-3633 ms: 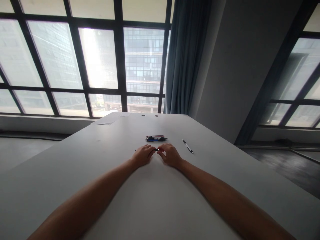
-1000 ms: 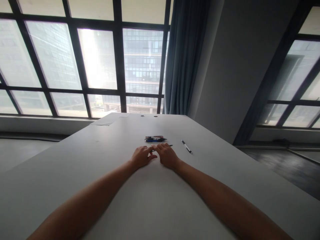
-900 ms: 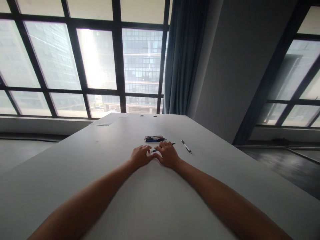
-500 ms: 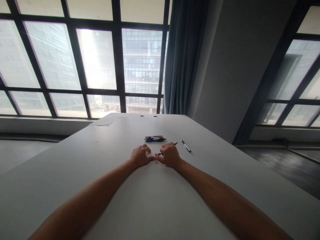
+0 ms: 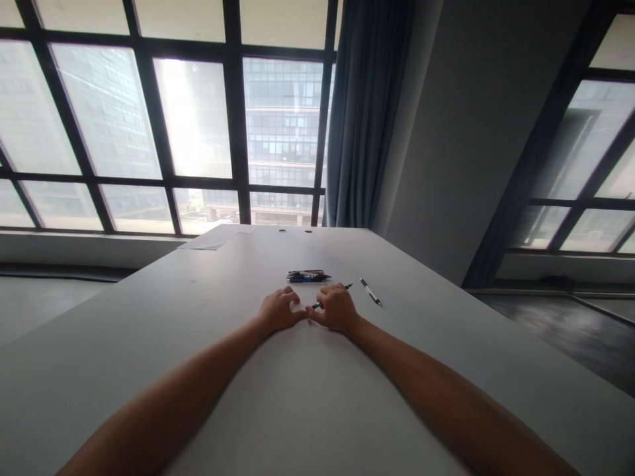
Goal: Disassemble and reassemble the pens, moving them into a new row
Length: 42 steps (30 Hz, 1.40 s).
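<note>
My right hand (image 5: 337, 308) is closed around a pen (image 5: 316, 305). Its teal end shows on the left of the fingers, and a dark end sticks out past the knuckles. My left hand (image 5: 278, 309) rests on the white table (image 5: 307, 396) with fingers curled and thumb held apart from them, nothing visible between. The tips of both thumbs meet or nearly meet beside the pen's teal end. Just beyond the hands lies a bunch of pens (image 5: 307, 276), side by side. A single white and black pen (image 5: 370, 291) lies slantwise to the right of my right hand.
Sheets of paper (image 5: 201, 244) lie at the far left corner of the table. Two dark round spots (image 5: 308, 231) mark its far edge. Behind stand large windows (image 5: 282, 125), a blue curtain (image 5: 357, 119) and a grey pillar (image 5: 461, 132).
The pen in my right hand has slid very slightly to the left, so its teal end reaches nearer the thumb tips. Both hands stay almost still.
</note>
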Tool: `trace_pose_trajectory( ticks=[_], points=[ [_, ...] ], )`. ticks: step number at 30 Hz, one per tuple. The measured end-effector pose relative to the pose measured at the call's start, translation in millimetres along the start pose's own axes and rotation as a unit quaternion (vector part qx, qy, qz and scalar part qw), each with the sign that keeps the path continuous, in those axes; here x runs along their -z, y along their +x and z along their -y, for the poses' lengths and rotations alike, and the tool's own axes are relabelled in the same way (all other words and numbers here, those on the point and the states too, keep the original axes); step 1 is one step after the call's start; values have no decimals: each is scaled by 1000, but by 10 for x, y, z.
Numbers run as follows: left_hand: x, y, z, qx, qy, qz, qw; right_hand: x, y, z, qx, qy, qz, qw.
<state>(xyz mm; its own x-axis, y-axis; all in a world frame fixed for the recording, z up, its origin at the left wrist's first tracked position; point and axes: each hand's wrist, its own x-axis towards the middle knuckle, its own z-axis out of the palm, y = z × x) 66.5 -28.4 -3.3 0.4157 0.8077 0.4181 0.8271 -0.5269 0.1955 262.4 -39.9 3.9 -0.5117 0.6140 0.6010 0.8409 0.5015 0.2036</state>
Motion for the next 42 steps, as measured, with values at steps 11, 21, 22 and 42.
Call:
trace_pose_trajectory(
  ticks=[11, 21, 22, 42],
  points=[
    [-1, 3, 2, 0, 2, 3, 1000, 1, -4, -4, 7, 11, 6, 1000],
    [-2, 5, -1, -2, 0, 6, 1000, 34, -5, -7, 20, 25, 11, 999],
    [-6, 6, 1, -2, -1, 5, 1000, 30, -4, -7, 20, 24, 11, 999],
    [3, 14, -8, 21, -10, 19, 1000, 8, 0, -179, -7, 112, -109, 988]
  ],
)
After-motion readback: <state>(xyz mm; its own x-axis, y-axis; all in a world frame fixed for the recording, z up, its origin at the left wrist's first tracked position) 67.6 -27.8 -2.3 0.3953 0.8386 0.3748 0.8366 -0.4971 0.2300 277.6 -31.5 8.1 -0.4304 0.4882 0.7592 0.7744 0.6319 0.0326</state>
